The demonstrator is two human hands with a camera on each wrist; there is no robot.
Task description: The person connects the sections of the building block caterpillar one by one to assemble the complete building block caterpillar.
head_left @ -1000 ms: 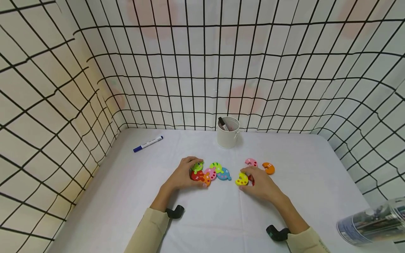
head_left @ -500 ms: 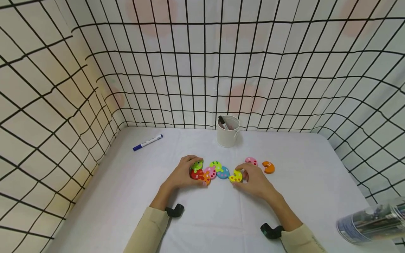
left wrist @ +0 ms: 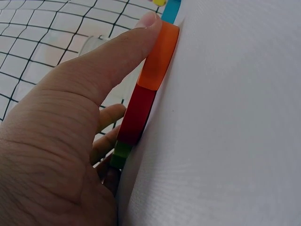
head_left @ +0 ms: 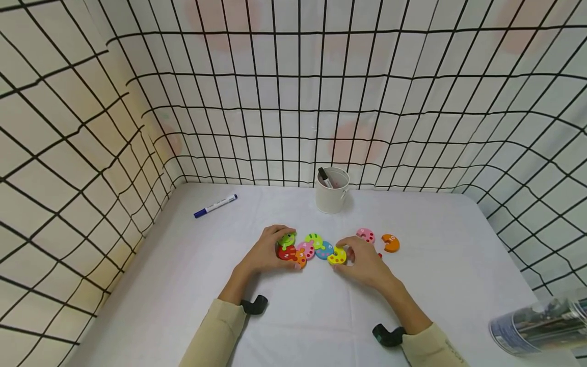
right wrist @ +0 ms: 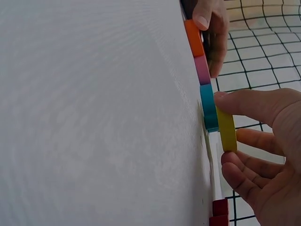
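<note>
While my left hand is gripping the left end of the joined row mid-frame, thumb and fingers bent round it, my right hand is pinching the yellow piece right of centre, lifted off the tabletop, overlapping the row's blue piece. I'm probably adding a segment; next move's likely calling for aligning, then pressing down.
</note>
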